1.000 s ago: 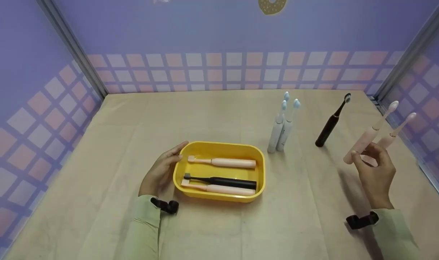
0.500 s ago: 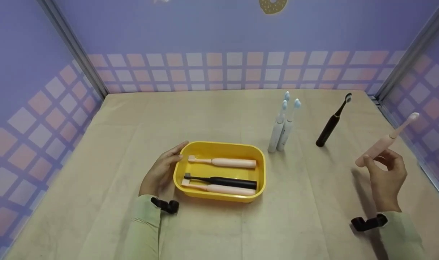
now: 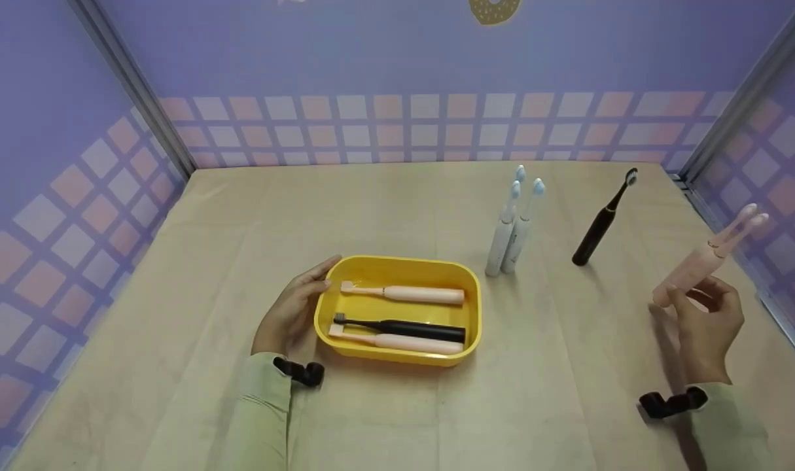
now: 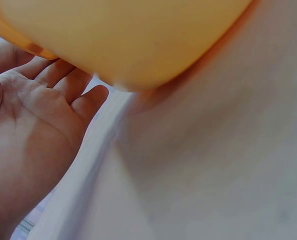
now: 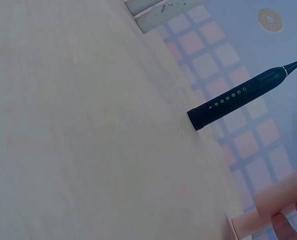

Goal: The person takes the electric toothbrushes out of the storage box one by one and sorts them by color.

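Note:
My left hand [image 3: 294, 307] holds the left end of a yellow plastic basket [image 3: 474, 304], thumb over the rim and fingers along the outer wall. Inside it lie two pink electric toothbrushes, the upper one [image 3: 423, 296] apart from the lower [image 3: 417, 344], and a black electric toothbrush [image 3: 423, 330] next to the lower one. At the right, my right hand [image 3: 708, 324] pinches a pink electric toothbrush [image 5: 283, 192] low on its handle, brush head tilted up and right. Close behind it stands another pink toothbrush [image 5: 246, 224], mostly covered in the head view.
Three white electric toothbrushes [image 3: 507, 242] stand upright in a cluster beyond the basket's right end. A black electric toothbrush [image 3: 595, 235] stands between them and the pink pair. Tiled-pattern walls [image 3: 423, 131] enclose the cloth-covered table [image 3: 273, 216] at the back and both sides.
My right hand has moved right with the pink toothbrush, bringing it in front of the standing pink one, so their handles overlap. The left hand and basket have stayed put.

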